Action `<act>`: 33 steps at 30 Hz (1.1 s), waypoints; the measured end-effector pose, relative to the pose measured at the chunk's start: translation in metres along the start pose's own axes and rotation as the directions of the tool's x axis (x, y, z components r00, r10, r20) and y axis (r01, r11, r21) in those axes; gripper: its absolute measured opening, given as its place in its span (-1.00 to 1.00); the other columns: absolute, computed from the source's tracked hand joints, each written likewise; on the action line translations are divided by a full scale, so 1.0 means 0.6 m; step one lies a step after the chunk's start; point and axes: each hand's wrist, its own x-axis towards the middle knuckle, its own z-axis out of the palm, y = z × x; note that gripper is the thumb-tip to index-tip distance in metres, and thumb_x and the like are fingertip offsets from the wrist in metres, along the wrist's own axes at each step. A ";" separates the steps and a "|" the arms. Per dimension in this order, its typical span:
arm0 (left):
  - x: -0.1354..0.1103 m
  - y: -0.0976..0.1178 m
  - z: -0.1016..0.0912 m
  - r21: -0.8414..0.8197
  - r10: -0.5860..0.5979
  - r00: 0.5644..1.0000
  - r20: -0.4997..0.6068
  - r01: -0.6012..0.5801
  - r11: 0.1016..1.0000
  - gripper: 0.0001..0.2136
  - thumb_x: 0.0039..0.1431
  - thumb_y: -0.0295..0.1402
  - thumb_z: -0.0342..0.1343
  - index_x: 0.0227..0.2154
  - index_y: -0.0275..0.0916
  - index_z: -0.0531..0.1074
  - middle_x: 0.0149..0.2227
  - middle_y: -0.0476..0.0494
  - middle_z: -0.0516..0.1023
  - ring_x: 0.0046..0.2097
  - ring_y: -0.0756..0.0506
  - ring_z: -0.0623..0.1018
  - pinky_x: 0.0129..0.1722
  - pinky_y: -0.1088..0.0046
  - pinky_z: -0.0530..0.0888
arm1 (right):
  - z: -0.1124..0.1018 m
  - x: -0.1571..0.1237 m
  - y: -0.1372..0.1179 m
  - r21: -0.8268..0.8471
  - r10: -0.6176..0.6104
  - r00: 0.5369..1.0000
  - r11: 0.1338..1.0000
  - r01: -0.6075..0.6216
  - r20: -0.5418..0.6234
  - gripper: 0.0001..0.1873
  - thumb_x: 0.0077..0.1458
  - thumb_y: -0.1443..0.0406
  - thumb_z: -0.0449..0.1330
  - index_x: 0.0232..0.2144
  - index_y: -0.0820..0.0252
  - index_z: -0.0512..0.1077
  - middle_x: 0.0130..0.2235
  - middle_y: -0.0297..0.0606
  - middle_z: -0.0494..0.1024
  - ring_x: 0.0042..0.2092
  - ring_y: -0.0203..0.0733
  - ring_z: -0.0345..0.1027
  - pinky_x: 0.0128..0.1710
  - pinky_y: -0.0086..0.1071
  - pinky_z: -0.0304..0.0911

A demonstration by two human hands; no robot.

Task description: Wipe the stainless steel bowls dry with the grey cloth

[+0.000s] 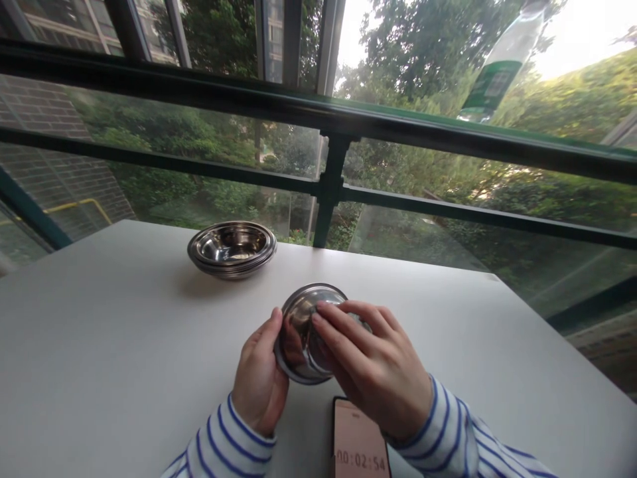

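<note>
Where the view is nearest, two sleeves [231,441] of white cloth with blue stripes come in from the bottom edge, and between them a phone [361,441] lies on the white worktop [124,345]. Its pinkish screen reads 00:02:54, its lower end is cut off by the frame, and the right forearm covers part of its right side.

Just beyond the phone, both hands are on a shiny metal bowl [297,325], which is held tilted, with what appears to be its rounded outer side turned toward the camera. The left hand [261,372] grips it at the left, thumb along the rim and the other fingers mostly hidden below. The right hand [381,362] lies over the bowl's right part, its fingers bent and the fingertips touching the curved metal; its thumb is hidden, so whether it grips or only presses cannot be told.

Farther off and to the left, well apart from the hands, a stack of metal bowls [233,271] sits upright near the worktop's far edge, one nested in another, with the topmost open upward.

Past that edge runs a dark green railing [330,179] with glass panels. A clear bottle [495,79] with a green label stands on its top bar at the right, slanting in the view. Behind are leafy trees [413,46] and, at the left, a brick wall [44,113].
</note>
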 end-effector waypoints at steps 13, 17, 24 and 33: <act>0.000 -0.004 -0.003 0.007 -0.029 0.999 0.040 0.029 1.000 -0.88 0.00 -0.44 0.14 -0.57 -0.38 0.43 -0.66 -0.01 0.40 -0.64 0.08 0.36 -0.66 0.63 0.35 | 0.000 -0.001 0.003 -0.013 -0.024 1.000 1.000 0.024 0.015 -0.68 0.15 0.35 0.03 -0.03 0.30 0.34 0.02 -0.21 0.40 -0.04 -0.06 0.20 -0.19 -0.19 0.16; 0.006 0.007 -0.001 -0.077 -0.089 0.995 -0.053 0.085 0.993 -0.88 0.06 -0.46 0.08 -0.53 -0.37 0.43 -0.61 -0.04 0.44 -0.58 0.07 0.43 -0.59 0.62 0.41 | 0.013 -0.006 -0.018 0.072 -0.181 0.982 0.982 0.176 0.060 -0.75 0.18 0.37 -0.02 -0.14 0.23 0.40 0.03 -0.34 0.39 -0.04 -0.13 0.18 -0.20 -0.22 0.15; 0.006 0.003 -0.001 -0.054 -0.107 0.994 -0.014 0.107 0.993 -0.85 0.12 -0.45 0.02 -0.45 -0.41 0.46 -0.52 -0.12 0.51 -0.52 0.04 0.48 -0.53 0.60 0.45 | 0.017 -0.004 -0.013 0.056 -0.078 0.996 0.996 0.076 0.038 -0.68 0.19 0.35 -0.02 -0.01 0.28 0.31 0.04 -0.20 0.36 -0.02 -0.10 0.15 -0.16 -0.21 0.14; 0.014 0.010 -0.005 -0.105 -0.080 0.989 -0.128 0.066 0.992 -0.83 0.14 -0.51 -0.03 -0.45 -0.38 0.45 -0.57 -0.09 0.51 -0.52 0.03 0.51 -0.54 0.61 0.46 | 0.010 -0.004 -0.012 0.108 -0.143 0.982 0.986 0.130 0.121 -0.73 0.18 0.37 -0.03 -0.09 0.24 0.35 -0.10 -0.17 0.43 -0.09 -0.13 0.23 -0.22 -0.23 0.16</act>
